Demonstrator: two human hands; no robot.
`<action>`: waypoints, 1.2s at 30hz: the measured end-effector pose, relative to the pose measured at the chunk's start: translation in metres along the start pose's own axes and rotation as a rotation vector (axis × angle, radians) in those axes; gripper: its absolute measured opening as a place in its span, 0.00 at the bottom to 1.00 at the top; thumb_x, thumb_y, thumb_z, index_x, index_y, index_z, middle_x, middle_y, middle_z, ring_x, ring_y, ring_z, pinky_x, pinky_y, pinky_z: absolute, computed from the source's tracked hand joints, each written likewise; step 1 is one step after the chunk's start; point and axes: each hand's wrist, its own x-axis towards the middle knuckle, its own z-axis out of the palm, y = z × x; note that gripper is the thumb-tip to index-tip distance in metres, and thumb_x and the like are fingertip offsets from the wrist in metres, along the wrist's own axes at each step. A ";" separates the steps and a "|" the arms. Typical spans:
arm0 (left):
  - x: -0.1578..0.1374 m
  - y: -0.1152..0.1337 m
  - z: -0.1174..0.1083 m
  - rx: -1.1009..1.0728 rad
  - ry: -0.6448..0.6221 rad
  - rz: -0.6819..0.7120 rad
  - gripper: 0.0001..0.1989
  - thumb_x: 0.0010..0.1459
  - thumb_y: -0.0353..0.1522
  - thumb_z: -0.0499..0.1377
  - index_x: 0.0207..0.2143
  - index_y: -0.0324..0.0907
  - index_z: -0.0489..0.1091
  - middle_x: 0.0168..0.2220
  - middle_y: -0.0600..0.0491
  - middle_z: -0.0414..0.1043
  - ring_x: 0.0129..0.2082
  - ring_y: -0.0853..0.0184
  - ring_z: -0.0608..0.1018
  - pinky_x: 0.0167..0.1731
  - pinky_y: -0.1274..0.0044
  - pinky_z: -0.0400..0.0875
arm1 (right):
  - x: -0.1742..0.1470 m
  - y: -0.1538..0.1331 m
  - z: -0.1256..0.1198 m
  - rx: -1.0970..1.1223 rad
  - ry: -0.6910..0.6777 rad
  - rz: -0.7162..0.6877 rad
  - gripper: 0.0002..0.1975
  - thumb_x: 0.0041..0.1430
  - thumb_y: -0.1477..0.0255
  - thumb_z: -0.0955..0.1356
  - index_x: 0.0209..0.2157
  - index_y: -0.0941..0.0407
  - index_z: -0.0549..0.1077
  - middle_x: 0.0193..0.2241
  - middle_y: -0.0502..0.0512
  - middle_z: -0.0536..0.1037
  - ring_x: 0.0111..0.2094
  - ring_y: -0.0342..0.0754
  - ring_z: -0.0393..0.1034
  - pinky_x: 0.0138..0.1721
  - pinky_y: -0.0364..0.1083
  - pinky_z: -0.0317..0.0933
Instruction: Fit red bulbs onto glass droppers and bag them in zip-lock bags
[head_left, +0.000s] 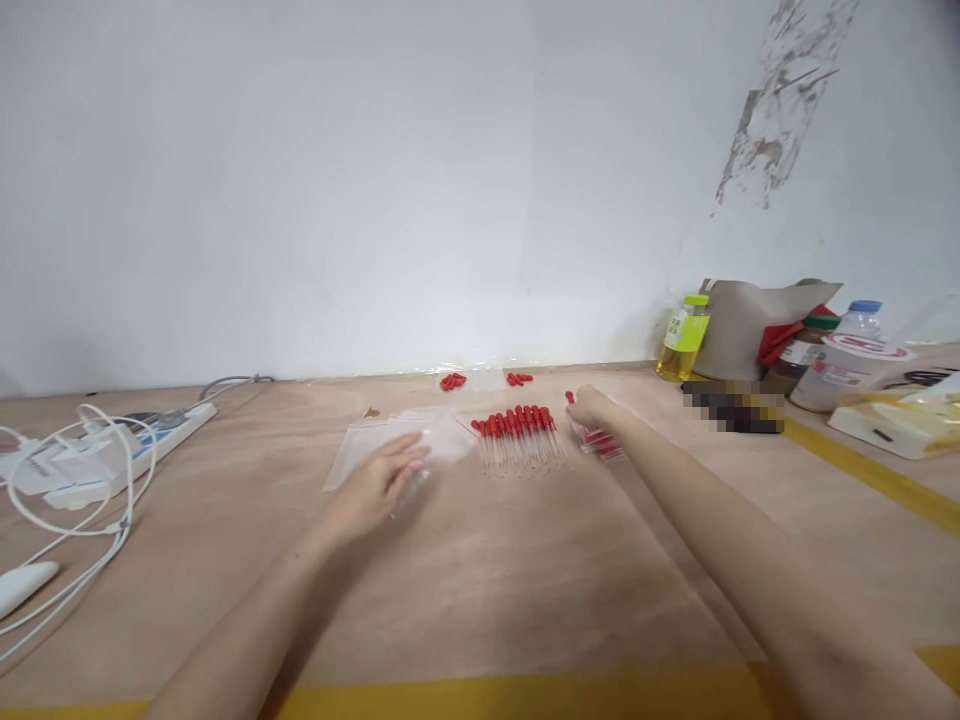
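My left hand (pixel 379 485) is at the left, fingers curled, with a piece of clear plastic bag (pixel 411 492) showing beneath them. Flat clear plastic bags (pixel 360 445) lie just beyond it. Between my hands, several glass droppers with red rubber bulbs (pixel 517 425) lie side by side, bulbs away from me and tips toward me. My right hand (pixel 592 408) is closed to the right of this row, a red-bulbed dropper (pixel 570 397) at its fingertips; the rest of that dropper is hidden. Just below the hand, more red-bulbed droppers lie in a clear bag (pixel 602 445).
Two small piles of red rubber bulbs, one left (pixel 453 382) and one right (pixel 519 379), lie near the wall. A power strip (pixel 169 440) with white cables sits left. On the right stand a yellow-liquid bottle (pixel 682 340), a grey bag (pixel 750 325) and a plastic tub (pixel 847 375).
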 end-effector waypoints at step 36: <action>-0.014 0.056 0.051 -0.054 -0.241 0.216 0.25 0.62 0.41 0.43 0.60 0.46 0.45 0.59 0.51 0.52 0.58 0.60 0.55 0.53 0.64 0.49 | -0.107 0.053 0.009 0.822 -0.507 -0.211 0.15 0.39 0.71 0.72 0.25 0.58 0.62 0.24 0.46 0.70 0.19 0.35 0.60 0.16 0.35 0.52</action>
